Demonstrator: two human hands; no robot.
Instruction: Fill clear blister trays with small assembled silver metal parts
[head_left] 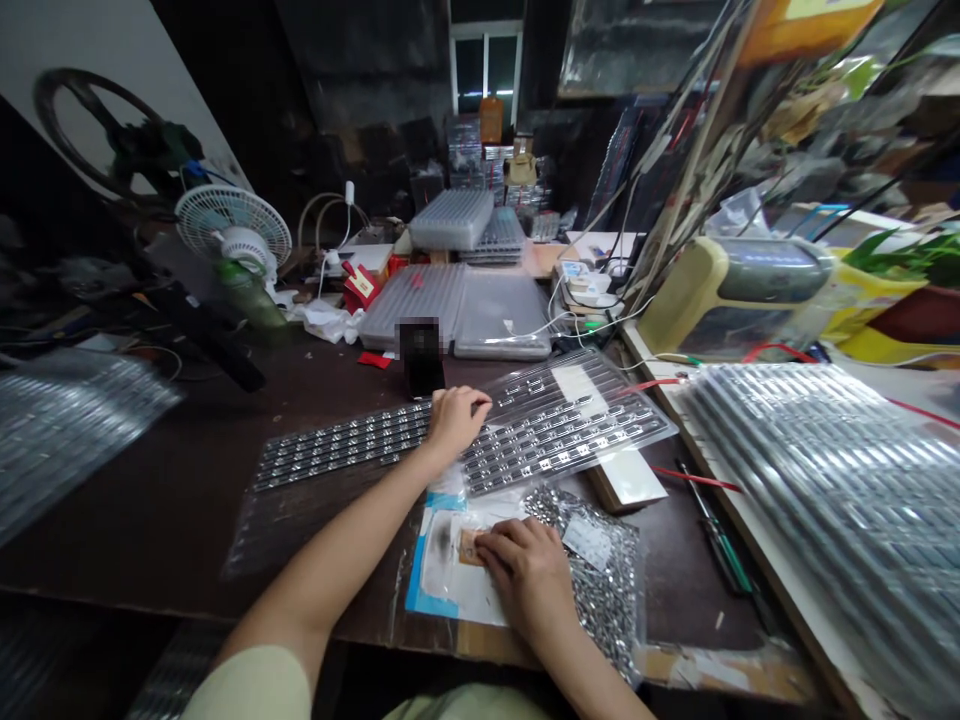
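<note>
My left hand (pixel 454 420) hovers at the left edge of a clear ribbed plastic tray (pixel 637 425), its thumb and fingers pinched; whatever is between them is too small to make out. Rows of small metal parts (pixel 555 460) lie in this tray's grooves. To the left of the hand is a second set of dark strips with metal parts (pixel 337 445). My right hand (pixel 531 572) rests low over a white and blue sheet (pixel 431 565), fingertips drawn together at a small orange-brown patch (pixel 470 547). Beside it lies a clear bag of small metal parts (pixel 611 570).
A white box (pixel 634 480) sits under the tray's right part. Screwdriver (pixel 724 545) and red straps (pixel 697 479) lie right of it. Ribbed trays (pixel 825 450) are stacked at right, more trays (pixel 502 310) at the back. A dark phone-like object (pixel 421 360) stands behind my left hand; a fan (pixel 236 225) is at left.
</note>
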